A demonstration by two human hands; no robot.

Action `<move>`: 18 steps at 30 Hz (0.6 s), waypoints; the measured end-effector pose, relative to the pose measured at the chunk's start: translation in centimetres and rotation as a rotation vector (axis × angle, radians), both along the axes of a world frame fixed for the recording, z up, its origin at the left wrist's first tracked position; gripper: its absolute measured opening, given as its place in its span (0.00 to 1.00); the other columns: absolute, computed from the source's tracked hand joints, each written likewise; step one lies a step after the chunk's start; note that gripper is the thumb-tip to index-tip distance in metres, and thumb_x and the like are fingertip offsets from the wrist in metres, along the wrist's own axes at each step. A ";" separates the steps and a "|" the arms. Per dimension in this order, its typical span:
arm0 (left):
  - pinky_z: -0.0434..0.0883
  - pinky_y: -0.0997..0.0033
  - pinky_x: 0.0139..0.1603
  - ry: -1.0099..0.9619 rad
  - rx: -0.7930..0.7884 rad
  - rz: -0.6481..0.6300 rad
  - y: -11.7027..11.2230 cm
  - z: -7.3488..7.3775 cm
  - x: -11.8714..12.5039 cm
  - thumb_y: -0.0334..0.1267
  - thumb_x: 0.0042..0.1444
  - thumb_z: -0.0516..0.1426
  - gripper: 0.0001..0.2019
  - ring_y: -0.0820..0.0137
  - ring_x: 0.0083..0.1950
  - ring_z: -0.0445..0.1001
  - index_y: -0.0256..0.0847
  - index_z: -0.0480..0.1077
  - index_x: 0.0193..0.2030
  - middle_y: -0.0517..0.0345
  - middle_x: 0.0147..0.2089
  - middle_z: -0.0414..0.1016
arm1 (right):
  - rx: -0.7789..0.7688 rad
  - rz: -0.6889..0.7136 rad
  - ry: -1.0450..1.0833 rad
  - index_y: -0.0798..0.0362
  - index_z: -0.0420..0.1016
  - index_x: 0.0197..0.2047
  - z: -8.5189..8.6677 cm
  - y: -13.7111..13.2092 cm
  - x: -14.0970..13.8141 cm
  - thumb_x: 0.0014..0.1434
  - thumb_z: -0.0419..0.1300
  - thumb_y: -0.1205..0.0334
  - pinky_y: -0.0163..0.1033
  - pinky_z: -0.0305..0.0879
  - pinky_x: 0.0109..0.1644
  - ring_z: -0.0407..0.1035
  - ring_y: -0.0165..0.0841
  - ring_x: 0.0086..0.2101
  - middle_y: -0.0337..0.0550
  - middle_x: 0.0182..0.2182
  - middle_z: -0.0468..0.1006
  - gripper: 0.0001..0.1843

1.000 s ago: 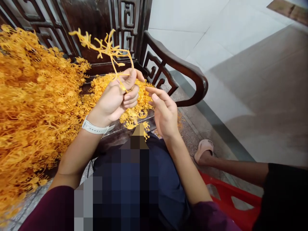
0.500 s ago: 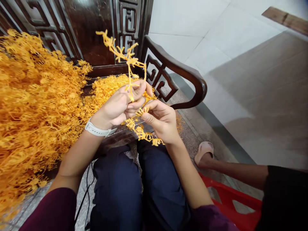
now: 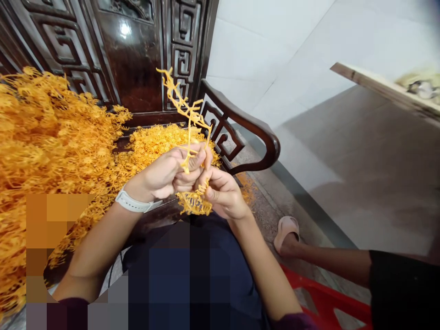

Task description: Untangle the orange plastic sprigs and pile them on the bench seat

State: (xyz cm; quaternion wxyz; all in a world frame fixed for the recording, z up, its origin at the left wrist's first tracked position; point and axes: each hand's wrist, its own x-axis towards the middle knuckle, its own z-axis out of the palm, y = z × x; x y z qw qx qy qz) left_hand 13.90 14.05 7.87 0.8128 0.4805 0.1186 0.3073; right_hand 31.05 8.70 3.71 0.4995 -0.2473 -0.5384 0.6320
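Note:
My left hand, with a pale strap on its wrist, is closed around a yellow branched plastic sprig. The sprig's bare, forked stems stick up above the fingers. Close against it, my right hand pinches a curled yellow strip with many thin prongs, which hangs below the fingers. The fingertips of both hands meet or nearly meet, and exactly where the two yellow pieces touch is hidden. Behind the hands, a low heap of loose yellow pieces lies on the dark wooden seat.
A large mound of yellow sprigs rises at the left. A carved armrest curves beyond my hands. At the right are another person's sandalled foot, a red plastic stool and a board edge. Blurred blocks cover part of the lower view.
The hanging yellow strip has bunched up closer under my right hand. Both hands sit lower in the view, as the camera has tilted and shifted. Each hand keeps its hold.

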 end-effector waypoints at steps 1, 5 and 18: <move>0.47 0.84 0.14 0.004 -0.012 -0.001 -0.1 0.1 0.0 0.51 0.66 0.63 0.17 0.82 0.16 0.38 0.42 0.66 0.36 0.74 0.17 0.49 | -0.013 0.008 0.026 0.52 0.74 0.33 0.0 0.0 -0.1 0.57 0.75 0.55 0.36 0.49 0.29 0.55 0.26 0.24 0.34 0.24 0.67 0.15; 0.50 0.85 0.15 0.008 -0.053 -0.005 -0.9 0.9 -0.1 0.50 0.63 0.66 0.18 0.83 0.17 0.39 0.40 0.67 0.35 0.74 0.17 0.50 | -0.098 0.025 0.074 0.53 0.72 0.31 -0.2 -0.3 -0.4 0.53 0.76 0.49 0.37 0.51 0.31 0.58 0.27 0.25 0.37 0.26 0.70 0.20; 0.48 0.81 0.17 -0.130 -0.308 0.253 3.3 -0.7 -1.1 0.36 0.78 0.45 0.18 0.79 0.17 0.43 0.38 0.69 0.38 0.71 0.19 0.48 | -0.250 -0.390 0.204 0.50 0.80 0.39 1.5 -0.1 -0.2 0.58 0.75 0.55 0.35 0.60 0.35 0.59 0.27 0.28 0.34 0.27 0.70 0.12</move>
